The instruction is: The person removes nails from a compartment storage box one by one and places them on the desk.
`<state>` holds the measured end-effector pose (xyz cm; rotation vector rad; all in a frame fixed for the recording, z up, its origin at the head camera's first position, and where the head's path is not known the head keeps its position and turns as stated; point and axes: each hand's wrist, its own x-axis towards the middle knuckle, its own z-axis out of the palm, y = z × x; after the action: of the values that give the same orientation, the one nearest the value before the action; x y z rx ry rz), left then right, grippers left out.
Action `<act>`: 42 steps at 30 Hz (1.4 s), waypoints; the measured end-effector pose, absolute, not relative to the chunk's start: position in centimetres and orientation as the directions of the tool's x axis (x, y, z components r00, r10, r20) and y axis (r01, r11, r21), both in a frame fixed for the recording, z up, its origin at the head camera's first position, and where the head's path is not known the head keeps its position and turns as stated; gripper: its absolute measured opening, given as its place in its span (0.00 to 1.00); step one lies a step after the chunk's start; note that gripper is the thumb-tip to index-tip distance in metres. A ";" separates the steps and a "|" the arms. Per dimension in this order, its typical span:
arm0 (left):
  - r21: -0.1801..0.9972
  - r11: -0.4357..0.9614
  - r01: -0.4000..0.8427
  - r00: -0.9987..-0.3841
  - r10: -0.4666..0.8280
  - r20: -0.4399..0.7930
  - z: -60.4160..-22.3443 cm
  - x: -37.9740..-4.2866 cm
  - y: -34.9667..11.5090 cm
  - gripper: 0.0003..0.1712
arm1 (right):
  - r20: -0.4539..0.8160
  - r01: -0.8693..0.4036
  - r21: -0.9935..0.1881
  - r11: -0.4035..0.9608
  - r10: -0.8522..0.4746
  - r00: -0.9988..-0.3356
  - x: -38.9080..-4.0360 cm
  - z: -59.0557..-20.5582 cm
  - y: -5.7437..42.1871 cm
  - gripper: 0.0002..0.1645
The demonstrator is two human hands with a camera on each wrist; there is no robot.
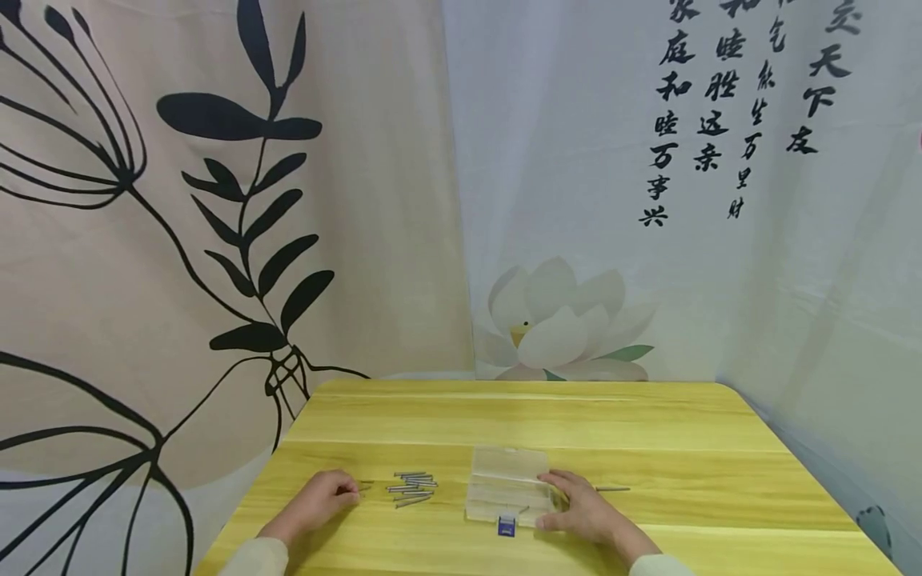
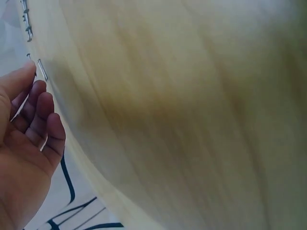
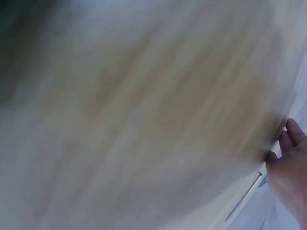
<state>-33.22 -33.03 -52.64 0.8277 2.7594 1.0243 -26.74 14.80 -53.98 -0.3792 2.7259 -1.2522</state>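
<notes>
Over the left part of the table, my left hand [image 1: 327, 496] pinches a thin nail between thumb and fingertips. Its head pokes out past the thumb in the left wrist view, while another nail [image 2: 43, 70] lies just beyond the fingertips. My right hand [image 1: 579, 504] grips the right end of a clear plastic box [image 1: 497, 490], thumb on the near side and fingers on the far side. The box has its lid folded back and a blue tab [image 1: 507, 526] at its front. A small nail [image 1: 523, 510] shows inside it.
A loose pile of several silvery nails [image 1: 413, 488] lies between the left hand and the box. One longer nail [image 1: 612, 489] lies to the right, beyond the right hand. A printed cloth [image 1: 389, 200] hangs behind the wood-grain table [image 1: 648, 416].
</notes>
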 end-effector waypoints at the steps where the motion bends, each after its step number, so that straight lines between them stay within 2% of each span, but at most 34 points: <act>1: 0.614 0.635 0.469 -0.849 0.517 0.114 -52.8 -33.3 -32.9 0.05 | -0.005 -0.172 -0.761 0.626 -0.271 -0.962 -26.7 -54.0 14.8 0.49; 8: 0.573 0.688 0.445 -0.877 0.465 0.122 -53.7 -33.8 -32.4 0.04 | -0.014 -0.158 -0.765 0.624 -0.263 -0.965 -26.7 -54.0 14.7 0.49; 26: 0.637 0.679 0.364 -0.909 0.408 0.084 -52.6 -33.9 -31.8 0.03 | -0.013 -0.156 -0.771 0.617 -0.260 -0.965 -26.6 -53.8 14.7 0.48; 31: 0.628 0.681 0.376 -0.909 0.403 0.107 -51.2 -34.2 -29.6 0.03 | -0.023 -0.144 -0.772 0.619 -0.254 -0.967 -26.7 -53.8 14.7 0.48; 42: 0.628 0.590 0.507 -0.841 0.499 0.211 -49.4 -33.5 -21.8 0.07 | -0.019 -0.162 -0.767 0.621 -0.275 -0.961 -26.7 -53.9 14.8 0.48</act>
<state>-33.49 -21.81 -49.37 0.8899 2.8120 1.1166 -26.74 14.80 -53.92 -0.3672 2.7049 -1.2599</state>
